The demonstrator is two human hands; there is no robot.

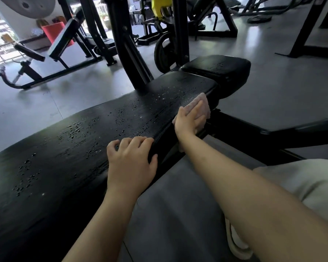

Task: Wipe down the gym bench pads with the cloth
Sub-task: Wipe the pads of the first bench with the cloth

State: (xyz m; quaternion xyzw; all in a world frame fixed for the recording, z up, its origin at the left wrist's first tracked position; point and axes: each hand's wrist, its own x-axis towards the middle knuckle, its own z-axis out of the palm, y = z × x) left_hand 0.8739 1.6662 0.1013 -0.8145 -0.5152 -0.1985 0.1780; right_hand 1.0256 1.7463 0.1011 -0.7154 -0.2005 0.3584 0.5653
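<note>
A long black bench pad (80, 148) runs from the lower left toward the upper right, its top speckled with water droplets. Beyond it sits a shorter black seat pad (216, 68). My right hand (189, 121) presses a pink cloth (204, 105) flat against the near side edge of the long pad, close to its far end, fingers straight. My left hand (131, 161) rests on the near edge of the same pad, fingers curled over the rim, thumb on the side.
Black steel uprights (125, 44) of a rack rise just behind the bench. A weight plate (163, 52) hangs behind the seat pad. Another bench machine (45, 53) stands at the far left. Grey floor (273, 91) lies to the right; the bench frame (254, 129) runs under my right arm.
</note>
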